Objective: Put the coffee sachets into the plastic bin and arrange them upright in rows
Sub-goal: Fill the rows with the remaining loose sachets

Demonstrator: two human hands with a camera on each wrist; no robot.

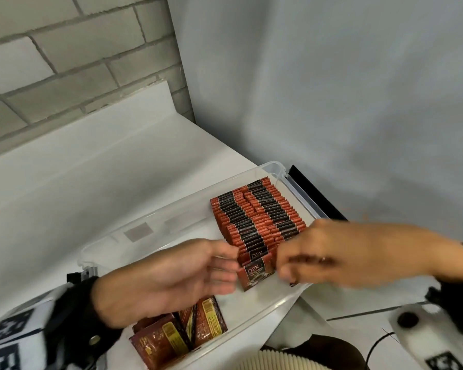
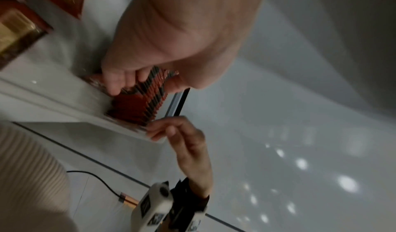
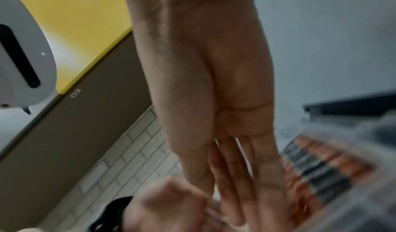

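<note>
the coffee sachets [image 1: 259,222] stand upright in two packed rows at the 2 o'clock end of the clear plastic bin [image 1: 297,193], red edges with a black band showing on top, pressed face to face so they prop each other up. the front sachet [image 1: 255,273], at the 6 o'clock end of those rows, leans toward the viewer with its face showing, and "d2x" can be read on it and on the one just behind; the smaller print is too blurred to read. the left hand [image 1: 171,279] comes in from 8 o'clock with palm up and fingers loosely spread, their tips just beside that sachet's left edge, gripping nothing. the right hand [image 1: 345,252] reaches in from 3 o'clock, motion-blurred, fingers bent toward the sachet's right edge; whether it pinches the sachet or only steadies it, i cannot tell. my guess is the two hands flank the row end to square it and keep it from tipping. a heap of loose sachets [image 1: 182,332] lies flat at the bin's 6 o'clock corner, yellow label panels up, not yet stood in rows. the bin rests on a white table [image 1: 64,188].
</note>
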